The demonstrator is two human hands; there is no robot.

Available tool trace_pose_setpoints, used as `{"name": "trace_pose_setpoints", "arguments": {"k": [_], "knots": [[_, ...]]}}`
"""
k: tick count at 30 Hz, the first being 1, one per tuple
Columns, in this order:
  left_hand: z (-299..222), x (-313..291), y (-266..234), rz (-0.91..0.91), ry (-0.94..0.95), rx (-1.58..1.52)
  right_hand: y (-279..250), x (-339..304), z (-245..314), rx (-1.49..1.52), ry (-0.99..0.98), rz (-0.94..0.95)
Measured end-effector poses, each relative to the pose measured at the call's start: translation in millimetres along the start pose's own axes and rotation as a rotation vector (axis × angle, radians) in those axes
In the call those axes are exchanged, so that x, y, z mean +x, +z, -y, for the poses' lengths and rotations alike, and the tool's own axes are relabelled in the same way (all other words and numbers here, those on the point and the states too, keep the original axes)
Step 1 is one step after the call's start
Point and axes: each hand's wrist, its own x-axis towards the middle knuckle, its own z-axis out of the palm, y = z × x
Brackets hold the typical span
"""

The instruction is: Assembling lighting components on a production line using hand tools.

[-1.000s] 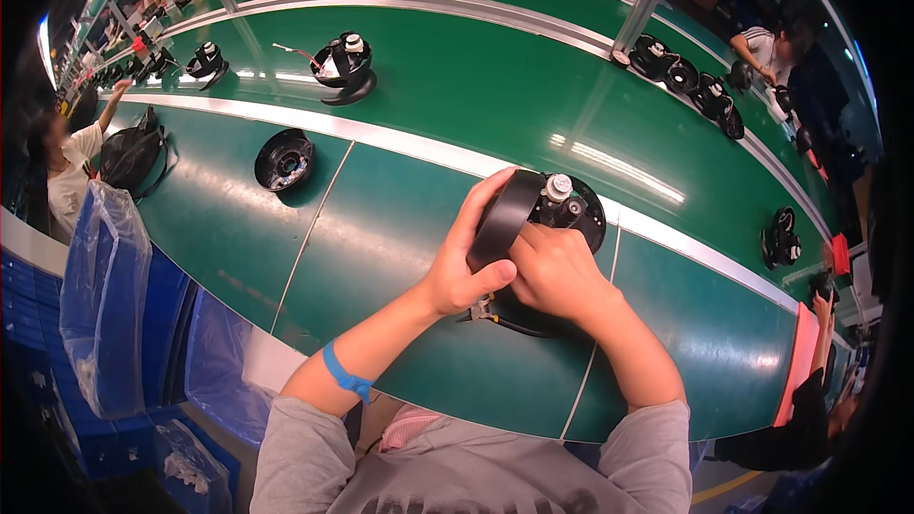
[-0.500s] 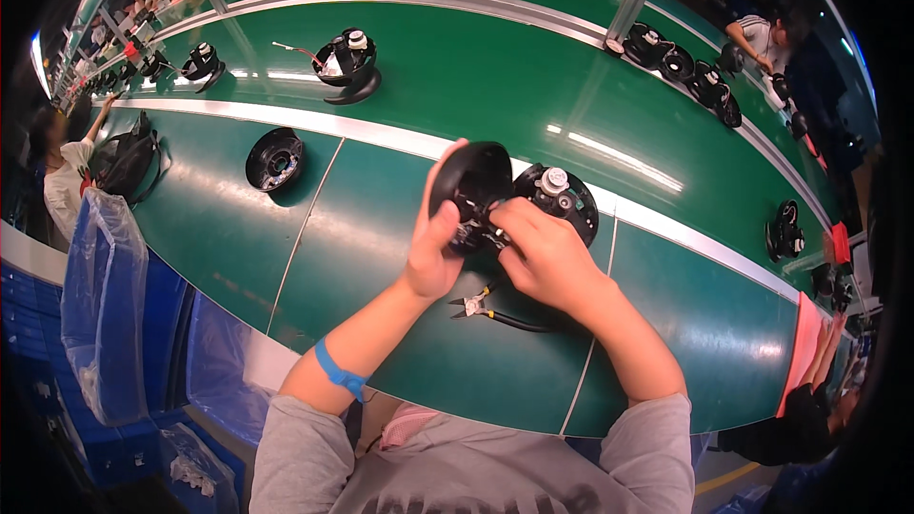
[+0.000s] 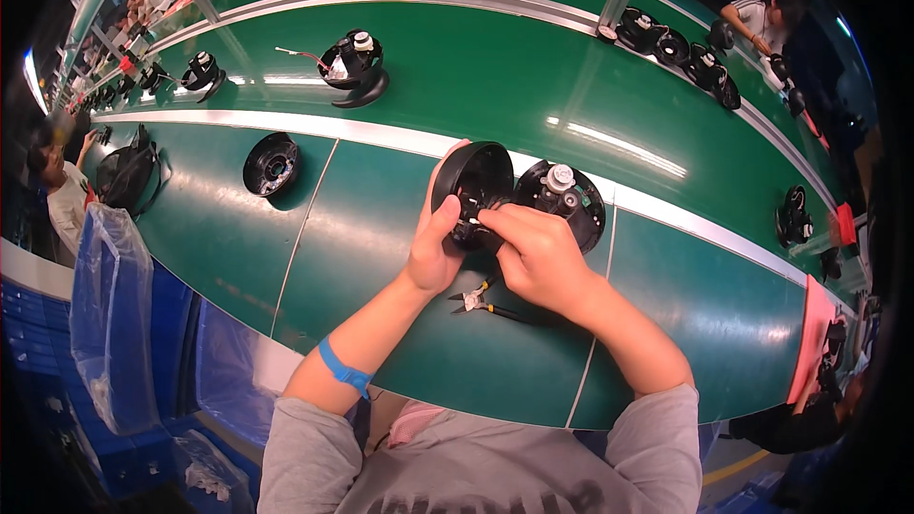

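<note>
My left hand (image 3: 435,246) grips a round black plastic housing (image 3: 473,173) by its left side, thumb over the rim, its hollow turned partly toward me. Inside it, the fingers of my right hand (image 3: 541,252) are pinched at a small white part (image 3: 473,220), too small to name. Just beyond my right hand lies another round black housing (image 3: 568,192) with a white cylindrical motor on it. Below both hands, a pair of cutting pliers (image 3: 473,299) with black and yellow handles rests on the green table, its handles partly hidden by my right forearm.
A black bowl-shaped housing (image 3: 271,167) sits at the left on the table (image 3: 371,176). On the green conveyor (image 3: 476,67) beyond the metal rail stand several black assemblies (image 3: 352,65). A black bag (image 3: 129,171) lies far left; plastic-lined blue bins (image 3: 114,314) stand below. Co-workers sit around the line.
The housing in my left hand has turned, showing more of its hollow. My right fingers have shifted slightly left and down inside it. The conveyor assemblies at the far left have shifted slightly.
</note>
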Motion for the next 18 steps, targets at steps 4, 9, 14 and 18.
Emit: {"name": "trace_pose_setpoints", "arguments": {"k": [4,9,14,18], "knots": [[-1.3,-1.7,-8.1,-0.027,-0.055,-0.007,-2.4,0.6,6.9,0.288,0.295,0.039],[-1.1,0.3,-1.5,-0.021,0.009,0.048,-4.2,-1.6,9.8,0.112,0.24,0.049],[-5.2,-2.2,3.6,0.038,0.032,0.238,4.4,-4.0,20.8,-0.306,-0.021,-0.02],[-4.3,-3.6,5.1,0.037,0.056,0.269,9.4,-4.6,17.3,-0.405,-0.131,-0.04]]}}
